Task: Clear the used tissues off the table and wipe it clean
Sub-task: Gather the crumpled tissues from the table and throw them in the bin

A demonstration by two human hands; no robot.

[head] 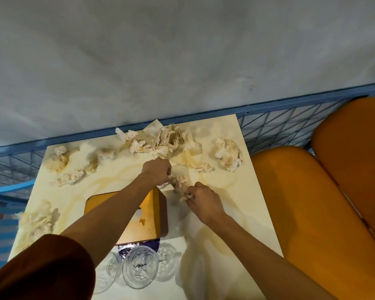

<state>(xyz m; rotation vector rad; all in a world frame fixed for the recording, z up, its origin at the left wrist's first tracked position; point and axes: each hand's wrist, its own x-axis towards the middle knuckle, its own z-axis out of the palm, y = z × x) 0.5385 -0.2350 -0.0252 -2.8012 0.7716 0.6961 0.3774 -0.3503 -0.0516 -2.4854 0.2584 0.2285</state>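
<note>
Several crumpled used tissues lie on the cream marble-patterned table (243, 213). A big heap (167, 140) sits at the far edge, one wad (228, 154) at the far right, a small wad (205, 167) near it, others at the far left (61, 158) and one at the near left edge (38, 221). Both hands hold the same crumpled tissue (179, 184) at the table's middle: my left hand (157, 171) pinches its far end, and my right hand (204, 202) pinches its near end.
A yellow tissue box (158, 210) lies under my left forearm. Glass cups (140, 269) stand at the near edge. Orange seat cushions (325, 202) are on the right. A blue wire fence (275, 124) runs behind the table, with a grey wall beyond.
</note>
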